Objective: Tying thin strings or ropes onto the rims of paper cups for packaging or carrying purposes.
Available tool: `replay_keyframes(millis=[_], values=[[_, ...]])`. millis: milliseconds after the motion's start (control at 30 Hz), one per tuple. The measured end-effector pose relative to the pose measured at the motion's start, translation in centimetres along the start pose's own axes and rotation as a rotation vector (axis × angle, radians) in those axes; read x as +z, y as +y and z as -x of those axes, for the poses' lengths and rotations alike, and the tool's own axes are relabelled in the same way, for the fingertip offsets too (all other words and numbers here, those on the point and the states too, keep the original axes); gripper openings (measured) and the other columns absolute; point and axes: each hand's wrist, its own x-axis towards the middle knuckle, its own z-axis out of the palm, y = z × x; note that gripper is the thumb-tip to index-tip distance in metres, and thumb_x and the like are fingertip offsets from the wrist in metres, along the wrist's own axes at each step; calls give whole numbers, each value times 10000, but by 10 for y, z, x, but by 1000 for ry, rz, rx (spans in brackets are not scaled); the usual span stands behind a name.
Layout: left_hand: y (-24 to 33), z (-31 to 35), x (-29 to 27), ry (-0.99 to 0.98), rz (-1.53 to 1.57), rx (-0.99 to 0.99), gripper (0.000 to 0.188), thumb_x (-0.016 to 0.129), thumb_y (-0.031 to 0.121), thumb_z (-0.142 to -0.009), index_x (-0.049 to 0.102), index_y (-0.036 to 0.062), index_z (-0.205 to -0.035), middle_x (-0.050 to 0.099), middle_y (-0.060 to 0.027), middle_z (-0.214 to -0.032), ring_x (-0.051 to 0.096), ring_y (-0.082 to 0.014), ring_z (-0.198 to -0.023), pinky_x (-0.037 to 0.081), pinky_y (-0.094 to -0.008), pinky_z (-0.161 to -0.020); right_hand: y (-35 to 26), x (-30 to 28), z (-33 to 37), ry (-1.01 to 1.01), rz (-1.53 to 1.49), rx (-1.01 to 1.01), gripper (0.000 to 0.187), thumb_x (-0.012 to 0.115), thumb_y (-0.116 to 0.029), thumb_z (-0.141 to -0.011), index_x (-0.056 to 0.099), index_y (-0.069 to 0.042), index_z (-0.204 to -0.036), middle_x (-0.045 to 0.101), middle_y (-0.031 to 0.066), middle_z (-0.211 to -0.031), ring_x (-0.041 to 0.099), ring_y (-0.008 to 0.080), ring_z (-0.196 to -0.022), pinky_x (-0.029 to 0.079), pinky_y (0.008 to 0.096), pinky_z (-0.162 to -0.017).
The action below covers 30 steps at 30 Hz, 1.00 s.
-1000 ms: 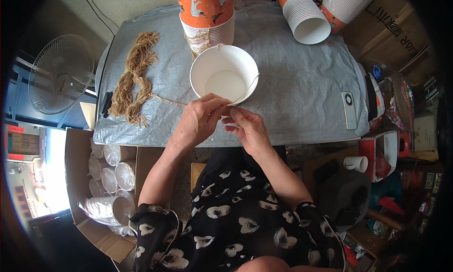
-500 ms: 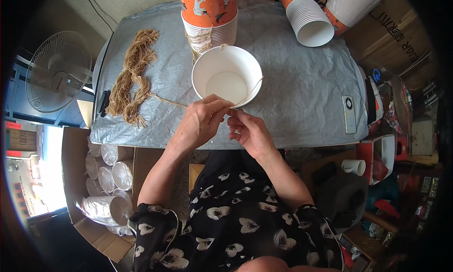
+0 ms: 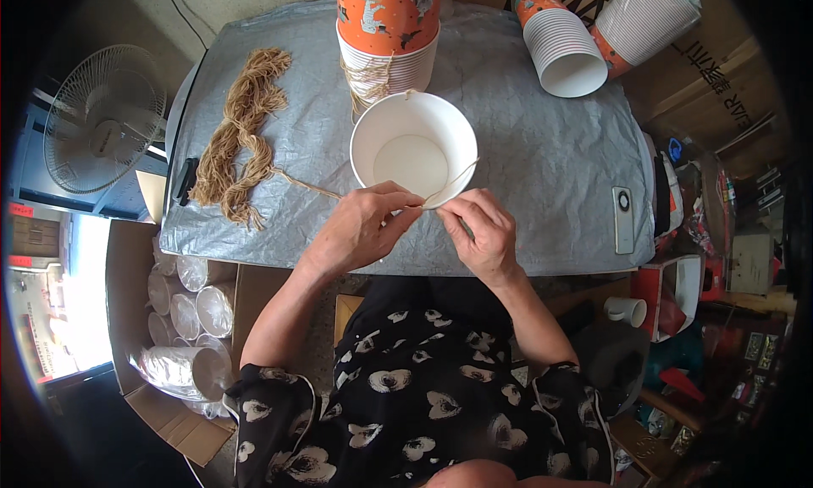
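A white paper bucket stands with its mouth toward me, in front of a tall stack of buckets. My left hand is closed at the near rim, pinching a tan twine that runs back to a loose bundle of twine on the left. Just right of it, my right hand is closed at the same rim with thumb and fingers together on the twine. A thin length of twine rises from there across the bucket's right side. The fingers hide where the twine meets the rim.
Orange patterned buckets are stacked behind, with twine hanging on them. More bucket stacks lie at the far right. A phone and a black-handled tool lie on the grey table cover. A carton of wrapped buckets stands lower left.
My right hand has turned over and shifted right along the rim, its fingers now folded down. My left hand stays near the rim. The whole view has shifted slightly.
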Motion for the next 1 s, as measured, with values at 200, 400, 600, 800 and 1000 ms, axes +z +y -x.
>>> replay_keyframes(millis=[200,400,600,800,1000], values=[[3,-12,8,12,313,-214,179,728,137,-949,756,3,-1064,756,-102,-962,735,-186,-704,569,-303,-627,8,0,-8,-131,-138,124,176,780,3,-800,641,-34,-900,646,70,-854,654,260,-764,527,373,-630],[-6,-11,19,97,564,-316,132,762,94,-934,746,0,-1024,752,-35,-930,712,-94,-700,567,-213,-594,3,-7,-30,-114,85,-82,208,760,21,-786,635,-39,-940,640,75,-915,634,270,-785,518,374,-663],[0,-14,12,111,586,-396,136,721,120,-972,705,-2,-1031,741,-51,-934,652,-64,-616,525,-195,-537,9,-5,-30,-169,45,-28,235,752,46,-762,604,-36,-924,634,80,-961,636,270,-826,521,376,-691],[10,-14,-22,111,1193,-428,184,574,229,-1067,600,46,-1072,699,-59,-1005,418,-22,-482,306,-169,-442,4,-1,-29,-168,36,23,234,733,66,-762,596,-34,-924,641,81,-956,638,280,-823,523,385,-682],[28,-10,-56,272,933,-259,212,564,223,-1078,622,26,-1130,698,-46,-1014,581,-44,-701,410,-176,-557,-12,0,-37,-216,44,90,201,732,60,-769,605,-21,-902,656,79,-976,675,284,-830,550,381,-673]])
